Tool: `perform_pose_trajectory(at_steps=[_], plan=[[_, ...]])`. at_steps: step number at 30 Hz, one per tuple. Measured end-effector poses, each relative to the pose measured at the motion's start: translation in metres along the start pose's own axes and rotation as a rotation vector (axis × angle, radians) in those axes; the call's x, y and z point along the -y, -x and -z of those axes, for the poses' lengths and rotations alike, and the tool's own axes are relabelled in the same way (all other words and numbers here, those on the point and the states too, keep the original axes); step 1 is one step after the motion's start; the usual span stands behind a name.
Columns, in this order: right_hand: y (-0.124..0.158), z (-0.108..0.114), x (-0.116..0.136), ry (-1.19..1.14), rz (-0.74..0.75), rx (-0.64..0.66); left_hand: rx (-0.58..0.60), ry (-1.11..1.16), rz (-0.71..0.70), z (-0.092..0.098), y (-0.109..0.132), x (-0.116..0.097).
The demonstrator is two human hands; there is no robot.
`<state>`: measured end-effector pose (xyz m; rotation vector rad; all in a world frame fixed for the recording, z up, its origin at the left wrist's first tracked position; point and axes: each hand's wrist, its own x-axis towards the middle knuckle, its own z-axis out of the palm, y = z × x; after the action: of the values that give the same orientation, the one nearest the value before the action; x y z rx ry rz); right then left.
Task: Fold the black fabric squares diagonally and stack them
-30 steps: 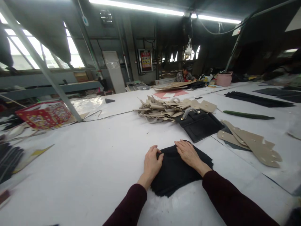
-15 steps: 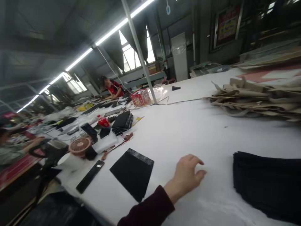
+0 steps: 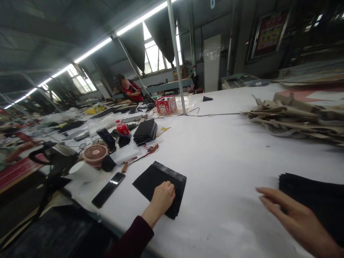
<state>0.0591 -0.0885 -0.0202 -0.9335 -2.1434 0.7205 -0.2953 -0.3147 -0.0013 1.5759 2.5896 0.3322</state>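
My left hand point(image 3: 162, 197) lies over the small black fabric piece point(image 3: 153, 179), its fingers curled and pressed together on the cloth; the fingertips are hidden. A greyish strip runs along the far edge of that piece. At the right, my right hand point(image 3: 298, 218) is above the white tabletop with its fingers stretched out and apart, nothing in them. It partly covers a larger stack of black fabric pieces point(image 3: 317, 193); whether it touches the stack, I cannot tell.
A phone point(image 3: 109, 190), a pink fan point(image 3: 95, 154), a folded black stack point(image 3: 145, 130) and a red box point(image 3: 166, 105) stand along the left. Beige fabric point(image 3: 295, 114) is piled at the right. A pole point(image 3: 177, 57) rises from the table. A co-worker point(image 3: 132, 89) is behind.
My left hand has moved left from the bare tabletop onto the small black piece, and its fingers have closed. My right hand has come into view at the right. The camera view has shifted.
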Motion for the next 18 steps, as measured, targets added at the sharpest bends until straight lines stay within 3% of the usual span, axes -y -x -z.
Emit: perform_pose_trajectory(at_steps=[4, 7, 12, 18], plan=[[0.0, -0.084, 0.082, -0.175, 0.093, 0.404, 0.028, 0.068, -0.034, 0.003, -0.009, 0.01], [-0.002, -0.134, 0.123, -0.165, 0.245, 0.553, 0.055, 0.17, -0.046, 0.009, -0.016, 0.022], [-0.019, -0.182, 0.15, 0.021, 0.446, 0.551, 0.106, 0.405, -0.047, 0.014, -0.028, 0.035], [-0.029, -0.207, 0.151, 0.221, 0.468, 0.475, 0.11, 0.819, 0.045, 0.012, -0.039, 0.063]])
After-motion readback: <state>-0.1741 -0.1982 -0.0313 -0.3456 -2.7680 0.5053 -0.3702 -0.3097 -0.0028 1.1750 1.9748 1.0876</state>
